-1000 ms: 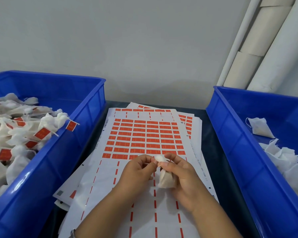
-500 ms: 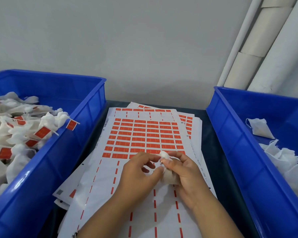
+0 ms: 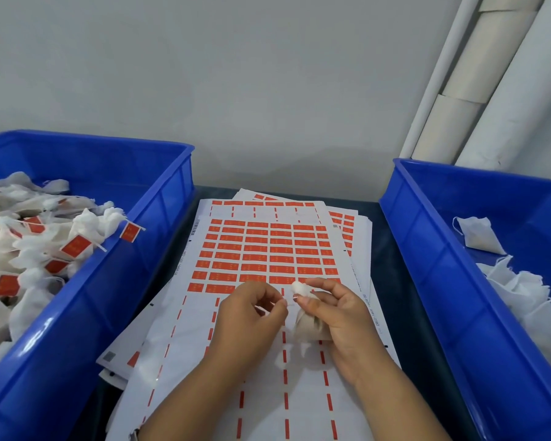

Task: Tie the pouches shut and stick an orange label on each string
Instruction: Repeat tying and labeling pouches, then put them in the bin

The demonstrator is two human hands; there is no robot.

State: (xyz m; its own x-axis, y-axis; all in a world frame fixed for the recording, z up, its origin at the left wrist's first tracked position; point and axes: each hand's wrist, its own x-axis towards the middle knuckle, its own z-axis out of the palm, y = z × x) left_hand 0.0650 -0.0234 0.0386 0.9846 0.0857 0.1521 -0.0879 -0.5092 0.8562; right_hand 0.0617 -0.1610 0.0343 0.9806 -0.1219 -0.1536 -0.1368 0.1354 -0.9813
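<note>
A small white cloth pouch (image 3: 307, 326) is held above the label sheets by my right hand (image 3: 337, 316), whose fingers curl around its body and neck. Its gathered top (image 3: 299, 287) pokes out above my fingers. My left hand (image 3: 252, 316) pinches the thin white string (image 3: 289, 302) just left of the pouch's neck. Under both hands lies a stack of sheets with orange labels (image 3: 268, 249); the sheet's near part is stripped bare.
A blue bin (image 3: 134, 249) on the left holds several tied pouches with orange labels (image 3: 74, 246). A blue bin (image 3: 427, 249) on the right holds loose untied pouches (image 3: 474, 232). White tubes (image 3: 477, 90) lean in the far right corner.
My left hand has drawn a little to the left, away from the pouch, pulling the string out between the hands. The right hand still holds the pouch in nearly the same spot.
</note>
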